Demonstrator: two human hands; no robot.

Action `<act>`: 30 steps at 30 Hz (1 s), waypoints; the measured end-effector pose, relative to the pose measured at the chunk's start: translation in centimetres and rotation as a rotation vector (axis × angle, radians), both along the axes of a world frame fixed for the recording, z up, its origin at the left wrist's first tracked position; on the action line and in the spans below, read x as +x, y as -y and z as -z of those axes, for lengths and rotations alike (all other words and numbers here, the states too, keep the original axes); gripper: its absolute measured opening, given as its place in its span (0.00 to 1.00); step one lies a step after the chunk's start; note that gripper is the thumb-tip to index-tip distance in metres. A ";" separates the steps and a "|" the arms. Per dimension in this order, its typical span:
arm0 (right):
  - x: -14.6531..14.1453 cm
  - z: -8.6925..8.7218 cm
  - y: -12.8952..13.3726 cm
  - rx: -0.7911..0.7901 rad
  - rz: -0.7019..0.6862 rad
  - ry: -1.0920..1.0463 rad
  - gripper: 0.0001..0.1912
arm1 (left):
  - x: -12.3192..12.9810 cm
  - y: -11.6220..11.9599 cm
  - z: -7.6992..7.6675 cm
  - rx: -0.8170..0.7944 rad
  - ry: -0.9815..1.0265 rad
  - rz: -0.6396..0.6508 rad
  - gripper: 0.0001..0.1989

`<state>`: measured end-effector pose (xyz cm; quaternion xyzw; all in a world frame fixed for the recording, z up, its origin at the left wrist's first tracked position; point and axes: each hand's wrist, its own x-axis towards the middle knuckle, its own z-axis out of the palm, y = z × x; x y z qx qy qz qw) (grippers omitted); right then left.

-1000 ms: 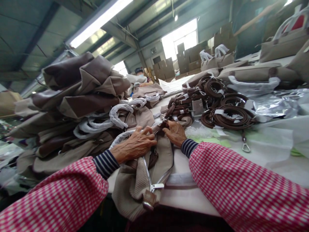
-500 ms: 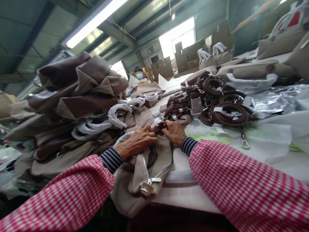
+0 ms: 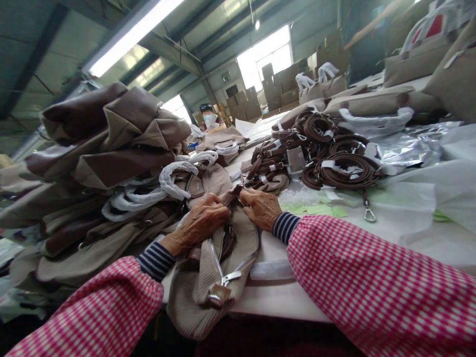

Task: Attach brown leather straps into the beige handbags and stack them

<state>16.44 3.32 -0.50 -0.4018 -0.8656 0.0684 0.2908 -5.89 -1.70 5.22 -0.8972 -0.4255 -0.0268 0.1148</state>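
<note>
A beige ribbed handbag (image 3: pixel 243 248) with its zipper (image 3: pixel 225 277) undone lies at the table's front edge. At its far end, a short brown leather strap piece (image 3: pixel 234 192) with a bit of metal rises between my hands. My right hand (image 3: pixel 261 208) pinches this piece, with thumb and forefinger closed. My left hand (image 3: pixel 204 218) is closed on the bag's far left edge, its fingers curled; exactly what lies under them is hidden. Inside the bag's opening a brown strap (image 3: pixel 228 238) shows.
Stacked beige and brown bags (image 3: pixel 122 144) with wrapped white handles (image 3: pixel 174 181) rise at left. Coiled brown straps (image 3: pixel 345 171) and green-tinted paper (image 3: pixel 316 208) lie right of centre. Clear plastic (image 3: pixel 412 146) and more bags (image 3: pixel 375 106) lie farther right. A person (image 3: pixel 210 119) is at the back.
The whole view has shifted slightly, so things appear farther left. The brown strap piece stands more exposed between my hands, and my left hand has drawn slightly away from my right.
</note>
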 end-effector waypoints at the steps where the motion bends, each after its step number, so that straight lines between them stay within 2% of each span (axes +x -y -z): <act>1: 0.0 0.1 -0.1 0.024 0.000 -0.005 0.09 | 0.1 0.0 0.0 -0.002 0.024 -0.028 0.06; 3: -0.1 0.2 -0.1 0.093 -0.034 -0.007 0.08 | 0.2 0.1 0.0 0.001 0.074 -0.077 0.06; 7: -0.2 0.3 0.1 0.144 -0.131 0.019 0.07 | 0.8 0.3 0.1 0.064 0.211 -0.153 0.18; 10: -0.4 0.2 0.4 0.194 -0.172 0.041 0.08 | 1.2 0.2 0.2 0.036 0.369 -0.368 0.22; 13: -0.9 0.1 0.9 0.155 -0.328 0.127 0.11 | 1.4 0.0 0.3 -0.015 0.479 -0.500 0.17; 16: -1.4 0.2 0.9 0.056 -0.456 0.188 0.13 | 1.5 0.0 0.6 -0.009 0.563 -0.514 0.12; 19: -1.6 0.3 0.5 -0.033 -0.502 0.169 0.13 | 1.7 0.1 0.7 -0.020 0.673 -0.500 0.10; 22: -1.5 0.3 0.0 -0.085 -0.514 0.165 0.09 | 1.9 0.1 0.6 -0.040 0.777 -0.474 0.11; 30: -2.0 0.2 0.3 0.107 -0.486 0.205 0.08 | 1.4 0.1 0.0 -0.110 0.998 -0.422 0.13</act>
